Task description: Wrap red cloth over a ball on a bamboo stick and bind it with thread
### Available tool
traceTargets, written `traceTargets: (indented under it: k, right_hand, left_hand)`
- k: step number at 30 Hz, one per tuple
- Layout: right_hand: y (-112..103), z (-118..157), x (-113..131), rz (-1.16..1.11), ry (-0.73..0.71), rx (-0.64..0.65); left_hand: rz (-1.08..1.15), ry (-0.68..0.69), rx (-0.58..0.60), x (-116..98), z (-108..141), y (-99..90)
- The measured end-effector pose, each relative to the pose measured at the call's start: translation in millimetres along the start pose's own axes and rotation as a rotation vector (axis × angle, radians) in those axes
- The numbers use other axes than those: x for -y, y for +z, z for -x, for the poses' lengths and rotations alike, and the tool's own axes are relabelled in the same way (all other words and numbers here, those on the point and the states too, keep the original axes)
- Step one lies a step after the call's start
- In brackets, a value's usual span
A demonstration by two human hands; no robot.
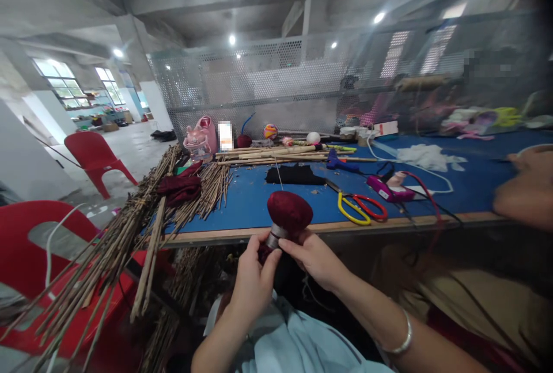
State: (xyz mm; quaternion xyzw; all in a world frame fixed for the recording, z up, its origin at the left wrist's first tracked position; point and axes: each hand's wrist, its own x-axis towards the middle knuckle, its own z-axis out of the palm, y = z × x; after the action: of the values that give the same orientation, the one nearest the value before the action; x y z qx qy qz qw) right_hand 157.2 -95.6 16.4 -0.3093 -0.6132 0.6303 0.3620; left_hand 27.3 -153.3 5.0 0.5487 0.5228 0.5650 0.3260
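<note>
Just past the table's front edge, a dark red cloth-covered ball (289,211) is held up between both hands. A grey band (275,236) wraps its gathered neck, with some dark red cloth below. My left hand (254,272) pinches the neck from the left, thumb against the band. From the right, my right hand (322,259) presses its thumb on the band; its other fingers are mostly hidden behind the ball. A thin light strand (279,172) rises from the ball's top. Yellow-and-red-handled scissors (362,207) and a black cloth (294,174) lie beyond on the table.
Bundled sticks (125,246) jut off the blue table (248,200) at left, beside red chairs (41,234). A blue glue gun (341,161) and purple power strip (390,187) with cables lie right. Another person's blurred hand (527,185) is at far right.
</note>
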Motion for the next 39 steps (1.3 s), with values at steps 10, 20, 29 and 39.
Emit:
traceTargets:
  k: [10,20,29,39]
  right_hand:
    - [-25.1,-10.8,5.7,0.003,0.042,0.184]
    - [-7.5,18.6,23.6,0.113,-0.007,0.255]
    - [-16.1,23.6,17.5,0.378,-0.096,0.248]
    - [-32.1,13.9,-2.3,0.151,-0.021,0.172]
  left_hand:
    - [0.515,-0.340,0.200,-16.5,-6.8,-17.1]
    - [0.111,-0.114,-0.064,-7.5,-8.1,-17.1]
    - [0.160,-0.111,-0.038,-8.0,-5.8,-18.8]
    - [0.364,-0.310,0.065,-13.4,-3.4,-16.3]
